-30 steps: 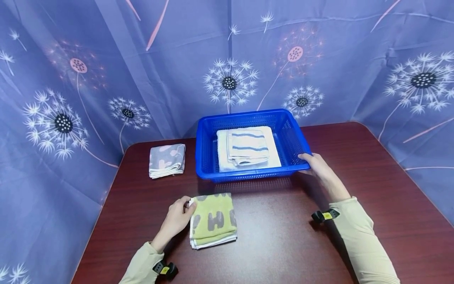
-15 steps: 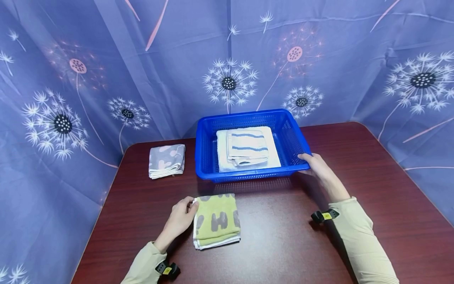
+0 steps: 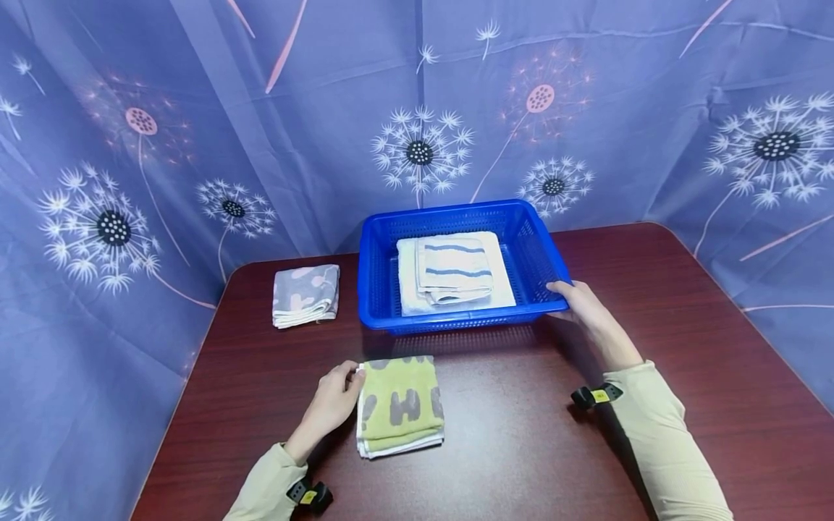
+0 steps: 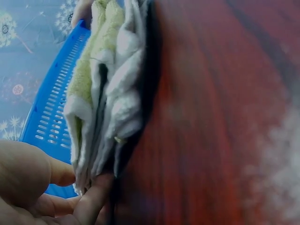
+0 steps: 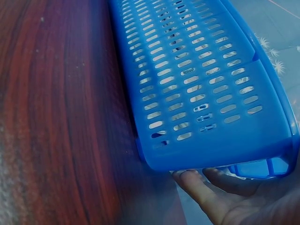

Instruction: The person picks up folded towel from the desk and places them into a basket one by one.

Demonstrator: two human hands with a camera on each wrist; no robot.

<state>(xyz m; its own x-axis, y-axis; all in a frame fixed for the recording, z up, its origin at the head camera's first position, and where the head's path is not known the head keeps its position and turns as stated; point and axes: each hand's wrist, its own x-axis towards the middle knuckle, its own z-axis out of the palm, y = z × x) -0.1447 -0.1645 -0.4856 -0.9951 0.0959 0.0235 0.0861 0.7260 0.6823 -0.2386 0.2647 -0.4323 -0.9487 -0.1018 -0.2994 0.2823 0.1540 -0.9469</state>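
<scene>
My left hand (image 3: 333, 399) pinches the left edge of a folded yellow-green towel (image 3: 404, 398) with grey shapes, lying on the table in front of the basket. In the left wrist view, the thumb and fingers (image 4: 93, 199) meet at a corner of its white-edged layers. At the front right corner of a blue perforated plastic basket (image 3: 456, 319), my right hand (image 3: 589, 315) grips the rim, thumb over the top. The right wrist view has the fingers (image 5: 197, 187) against the basket's end. Inside the basket, a folded white towel with blue stripes (image 3: 456, 268) lies on a larger white towel (image 3: 408, 278).
A folded grey towel with pink shapes (image 3: 306, 295) lies left of the basket. The dark red wooden table (image 3: 521, 434) reaches back to a blue curtain (image 3: 313, 145) printed with dandelions, close behind the basket.
The yellow-green towel has slid a little to the right, together with my left hand. My right hand and the basket have stayed in place.
</scene>
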